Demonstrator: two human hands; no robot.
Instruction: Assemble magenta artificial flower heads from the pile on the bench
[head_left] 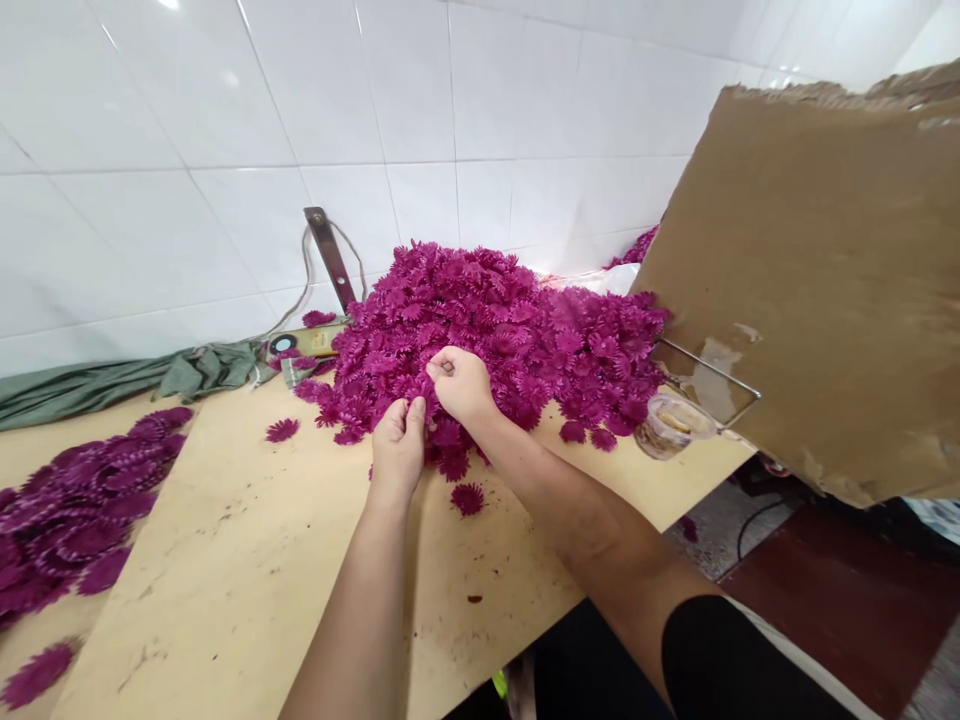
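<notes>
A large heap of magenta artificial flower heads (pixel 480 300) is piled against the tiled wall. At its front edge my left hand (pixel 401 435) is closed, thumb and fingers pinched on a magenta flower (pixel 426 393) in front of the heap. My right hand (pixel 461 385) sits just above and to the right, its curled fingertips pinching at the same flower. The fingers and the heap behind partly hide the flower's shape. One loose flower head (pixel 467 498) lies on the board just below my hands, and another loose one (pixel 283 430) lies to the left.
The pale board (pixel 247 540) covers the tabletop. Stacked magenta flowers (pixel 82 500) lie at left, below a green cloth (pixel 202 370). A clear plastic tub (pixel 671 425) stands at the right edge, beside a metal wire (pixel 709 365) and a large leaning cardboard sheet (pixel 817 270).
</notes>
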